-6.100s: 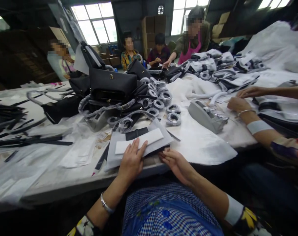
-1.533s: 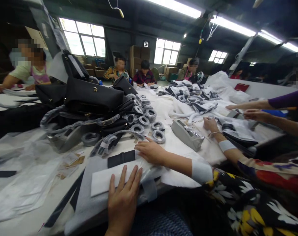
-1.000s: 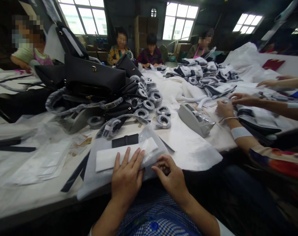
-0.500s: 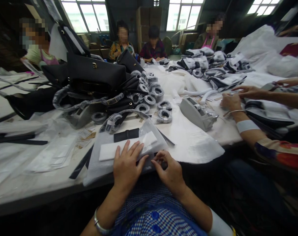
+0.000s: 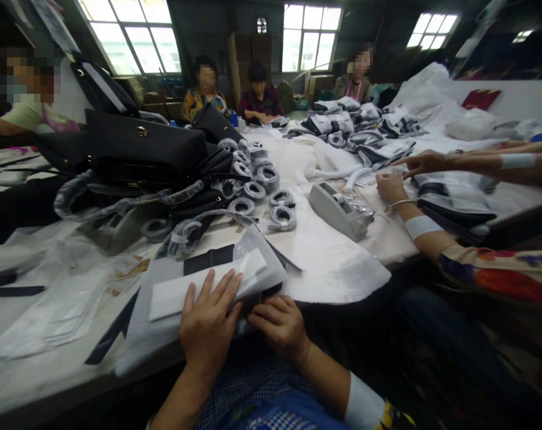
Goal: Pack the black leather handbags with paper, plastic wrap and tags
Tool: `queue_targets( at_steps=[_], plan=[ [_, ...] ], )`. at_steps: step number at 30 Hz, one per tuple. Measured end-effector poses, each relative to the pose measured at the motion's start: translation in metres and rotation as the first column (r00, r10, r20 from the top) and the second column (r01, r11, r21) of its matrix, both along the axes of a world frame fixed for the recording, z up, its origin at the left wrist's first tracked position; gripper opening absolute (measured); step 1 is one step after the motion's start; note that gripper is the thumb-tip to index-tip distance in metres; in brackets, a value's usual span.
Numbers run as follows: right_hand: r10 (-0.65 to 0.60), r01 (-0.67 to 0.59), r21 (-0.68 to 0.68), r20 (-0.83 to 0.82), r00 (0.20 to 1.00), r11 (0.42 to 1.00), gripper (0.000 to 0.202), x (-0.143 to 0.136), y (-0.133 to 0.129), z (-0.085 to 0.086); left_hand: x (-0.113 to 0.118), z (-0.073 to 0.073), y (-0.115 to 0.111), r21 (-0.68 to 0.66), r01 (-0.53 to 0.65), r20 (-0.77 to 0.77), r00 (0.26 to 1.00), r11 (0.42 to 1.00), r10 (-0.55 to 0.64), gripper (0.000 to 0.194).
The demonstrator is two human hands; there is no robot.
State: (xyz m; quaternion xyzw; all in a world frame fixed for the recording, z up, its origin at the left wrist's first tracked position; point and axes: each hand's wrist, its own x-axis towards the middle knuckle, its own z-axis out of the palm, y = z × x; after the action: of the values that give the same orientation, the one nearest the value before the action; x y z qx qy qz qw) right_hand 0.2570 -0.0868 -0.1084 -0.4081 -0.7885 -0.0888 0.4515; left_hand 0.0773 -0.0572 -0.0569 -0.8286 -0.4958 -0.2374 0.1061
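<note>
My left hand [image 5: 211, 322] lies with its fingers spread on a folded white foam strip [image 5: 168, 297], pressing it onto a bag wrapped in translucent sheeting [image 5: 143, 334]. The thumb points toward my other hand at the bundle's near edge. There my right hand [image 5: 277, 325] is closed in a pinch, its fingertips tucked down by the wrapping; what they hold is hidden. A dark band [image 5: 208, 258] shows just beyond the foam strip. Part of the black bag [image 5: 273, 289] peeks out at the bundle's right side.
Black handbags [image 5: 148, 140] are piled at left, beside several coiled wrapped straps [image 5: 266, 173]. A grey tape dispenser [image 5: 338, 209] stands right of them, behind a white sheet [image 5: 338, 263]. A co-worker's hands [image 5: 394, 182] work at right; other people sit across the table.
My view has shifted, so the scene sits further left and a little lower. My right hand's fingers have drawn closer together at the bundle's edge. My left hand stays flat on the foam strip.
</note>
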Motion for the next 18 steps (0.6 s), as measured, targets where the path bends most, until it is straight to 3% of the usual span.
queue_targets(
  at_steps=[5, 11, 15, 18],
  plan=[
    [0.141, -0.151, -0.088, -0.112, 0.984, 0.985, 0.019, 0.004, -0.021, 0.006, 0.003, -0.007, 0.001, 0.013, -0.030, 0.044, 0.999, 0.999, 0.030, 0.045],
    [0.105, -0.140, -0.154, -0.217, 0.971, 0.978, 0.021, 0.011, -0.056, 0.008, 0.004, -0.012, 0.002, 0.017, -0.053, 0.037, 0.998, 0.998, 0.053, 0.046],
    [0.167, -0.185, -0.108, -0.163, 0.972, 0.977, 0.017, 0.018, -0.053, 0.007, 0.004, -0.012, 0.002, 0.057, -0.050, 0.014, 0.999, 0.997, 0.049, 0.046],
    [0.274, -0.281, -0.117, -0.073, 0.959, 0.952, 0.012, 0.024, -0.044, 0.017, 0.003, -0.013, 0.003, 0.078, -0.031, -0.004, 1.000, 0.996, 0.031, 0.047]
  ],
)
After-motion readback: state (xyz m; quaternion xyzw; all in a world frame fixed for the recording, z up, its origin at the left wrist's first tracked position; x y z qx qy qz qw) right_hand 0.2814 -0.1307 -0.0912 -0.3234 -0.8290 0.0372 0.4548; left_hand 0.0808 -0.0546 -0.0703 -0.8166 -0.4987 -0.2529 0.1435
